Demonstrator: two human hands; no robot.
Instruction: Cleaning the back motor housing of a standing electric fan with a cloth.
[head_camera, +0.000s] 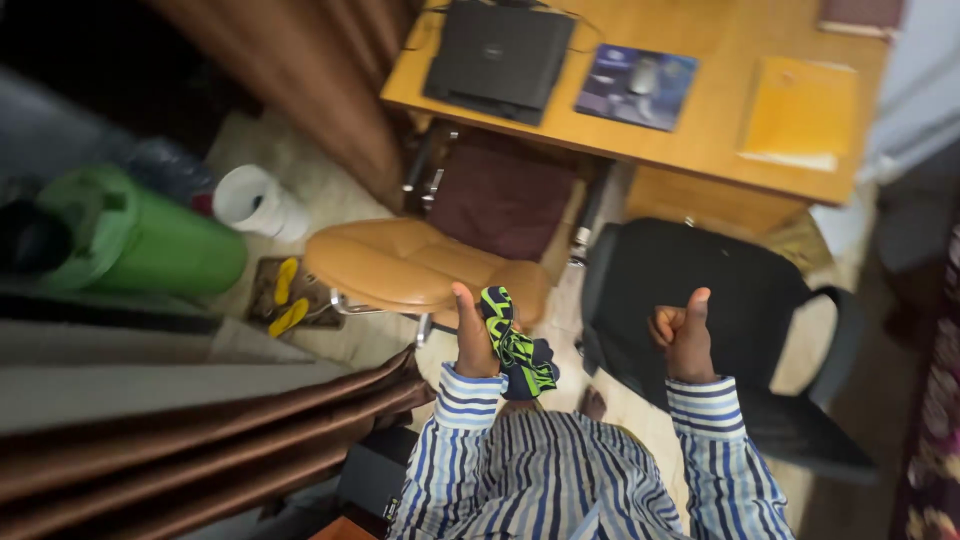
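Bucket (150, 240), green, lies at far left beside a white roll (258, 200); yellow slippers (285, 295) sit on the floor just right of it. Tan padded seat (410, 265) stands near centre, below the wooden desk (720, 140) with a closed dark laptop (498, 55), mouse pad (635, 85) and yellow folder (800, 110). Left hand (474, 335): thumb up, fingers curled shut around a bunched cloth (515, 345), dark with bright green pattern, which hangs against the palm over the striped cuff. Cloth judged light, soft, limp and not fragile; it would slump if pinched at an edge, so best gripped around the bundled middle. Right hand (685, 335): closed fist, thumb up, nothing held, over the black office chair (720, 300).
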